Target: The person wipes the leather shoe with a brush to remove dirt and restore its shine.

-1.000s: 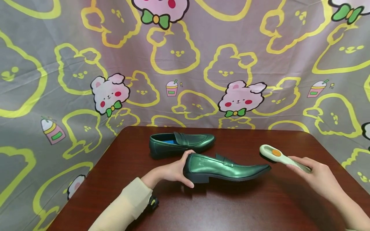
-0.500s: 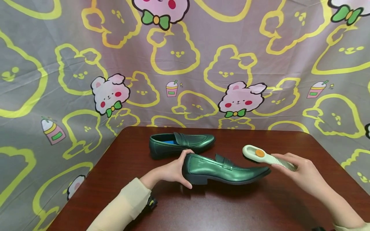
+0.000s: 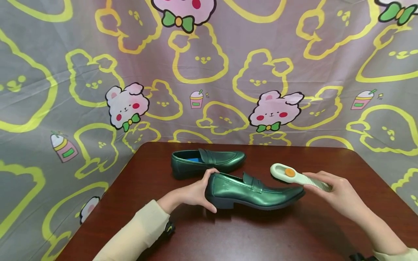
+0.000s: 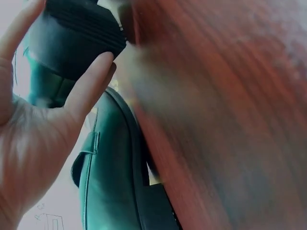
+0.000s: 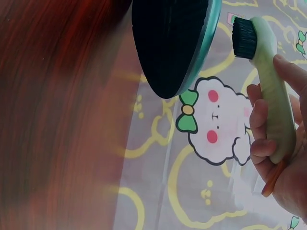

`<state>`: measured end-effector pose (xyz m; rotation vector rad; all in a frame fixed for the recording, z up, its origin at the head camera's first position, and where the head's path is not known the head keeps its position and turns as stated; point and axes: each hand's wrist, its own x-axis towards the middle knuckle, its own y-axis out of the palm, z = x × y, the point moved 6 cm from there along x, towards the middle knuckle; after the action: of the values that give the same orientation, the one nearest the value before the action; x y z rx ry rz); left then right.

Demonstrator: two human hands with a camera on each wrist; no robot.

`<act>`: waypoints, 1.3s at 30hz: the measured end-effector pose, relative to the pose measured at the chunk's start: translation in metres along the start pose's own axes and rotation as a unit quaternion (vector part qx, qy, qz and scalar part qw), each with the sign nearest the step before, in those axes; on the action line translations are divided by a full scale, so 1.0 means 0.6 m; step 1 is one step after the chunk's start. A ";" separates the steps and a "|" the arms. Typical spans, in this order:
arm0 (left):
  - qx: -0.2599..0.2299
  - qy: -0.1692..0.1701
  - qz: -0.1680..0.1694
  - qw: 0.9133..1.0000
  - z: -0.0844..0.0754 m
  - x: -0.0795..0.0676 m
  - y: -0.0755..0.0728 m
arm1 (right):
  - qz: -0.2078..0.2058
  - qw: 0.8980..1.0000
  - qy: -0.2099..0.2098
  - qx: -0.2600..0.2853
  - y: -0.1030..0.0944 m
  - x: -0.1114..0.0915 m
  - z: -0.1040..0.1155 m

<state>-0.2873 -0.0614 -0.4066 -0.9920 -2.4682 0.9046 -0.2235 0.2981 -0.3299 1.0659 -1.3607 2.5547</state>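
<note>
My left hand (image 3: 196,192) grips a shiny green loafer (image 3: 258,194) round its heel, thumb low by the heel block and fingers over the back edge. The shoe's toe points right, and its dark sole shows in the right wrist view. In my right hand (image 3: 337,190) is a pale green shoe brush (image 3: 298,177) with an orange button, held by its handle. Its dark bristles (image 5: 243,38) face the shoe, and the brush head hovers just above and behind the toe. A second green loafer (image 3: 222,159) with a blue insole stands behind the held one.
The dark red-brown wooden table (image 3: 241,235) lies under everything. A grey curtain (image 3: 222,90) with yellow outlines and rabbit heads hangs behind the table's back edge and along its sides.
My right hand has brought the brush leftward, from beyond the toe to over it. The held loafer has tilted slightly, its toe a little lower; my left hand keeps its grip on the heel.
</note>
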 end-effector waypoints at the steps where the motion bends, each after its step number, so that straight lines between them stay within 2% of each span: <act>1: -0.005 0.003 0.003 1.000 -0.001 0.000 -0.001 | 0.002 1.000 0.000 0.000 0.001 0.001 0.001; 6: -0.019 0.018 0.010 1.000 -0.008 -0.003 -0.003 | 0.004 1.000 0.000 0.000 0.004 0.003 0.003; 20: 0.025 0.086 -0.018 0.996 -0.026 0.006 0.002 | -0.006 1.000 -0.023 -0.001 -0.002 0.006 0.013; 28: 0.055 0.090 -0.035 0.994 -0.027 0.002 0.003 | -0.006 1.000 -0.023 -0.006 -0.002 0.005 0.011; 34: 0.057 0.107 -0.024 0.992 -0.032 -0.003 0.002 | -0.004 1.000 -0.023 -0.003 -0.002 0.007 0.013; 39: 0.060 0.093 -0.010 0.994 -0.035 -0.008 0.000 | 0.001 1.000 -0.017 0.000 -0.002 0.006 0.013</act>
<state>-0.2734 -0.0558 -0.3912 -0.9627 -2.2383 0.8983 -0.2213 0.2924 -0.3241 1.1140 -1.3709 2.5491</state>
